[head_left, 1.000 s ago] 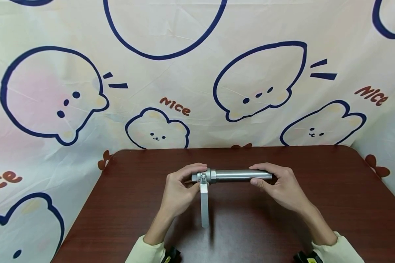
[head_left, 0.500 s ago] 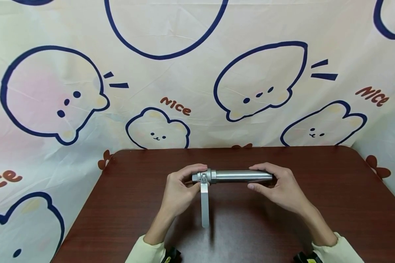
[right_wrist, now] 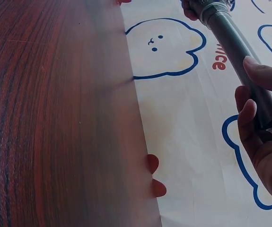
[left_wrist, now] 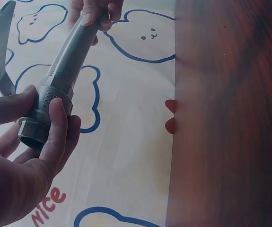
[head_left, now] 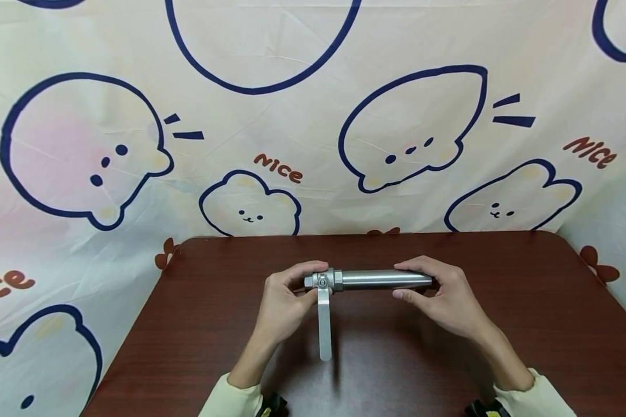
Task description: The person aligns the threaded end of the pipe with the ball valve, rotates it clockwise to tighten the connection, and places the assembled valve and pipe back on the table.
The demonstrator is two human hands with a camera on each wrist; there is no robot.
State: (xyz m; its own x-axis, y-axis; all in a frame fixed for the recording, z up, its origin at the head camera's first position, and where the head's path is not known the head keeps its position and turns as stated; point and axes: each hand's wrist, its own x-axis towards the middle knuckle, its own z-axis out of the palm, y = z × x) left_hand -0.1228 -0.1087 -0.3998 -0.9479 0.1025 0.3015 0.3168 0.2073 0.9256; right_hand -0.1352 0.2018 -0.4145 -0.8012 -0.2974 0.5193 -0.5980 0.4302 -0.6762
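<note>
In the head view a steel ball valve [head_left: 334, 279] with a long smooth pipe [head_left: 375, 280] joined to its right side is held level above the table. Its flat lever [head_left: 324, 327] points toward the person. My left hand [head_left: 287, 304] grips the valve body, thumb on the near side and fingers over the far side. The left wrist view shows the open hex end [left_wrist: 34, 132] between those fingers. At the pipe's other end, my right hand [head_left: 446, 298] holds it between thumb and fingers. In the right wrist view the thumb [right_wrist: 261, 73] lies along the pipe.
The dark brown wooden table [head_left: 214, 324] spreads beneath both hands, with its far edge behind the pipe. A pale cloth [head_left: 313, 127] with blue cartoon outlines hangs behind and at the sides. Black wrist bands [head_left: 272, 403] show at the cuffs.
The right thumb has slid slightly left and toward the person along the pipe. The left hand, valve and lever stay almost where they were.
</note>
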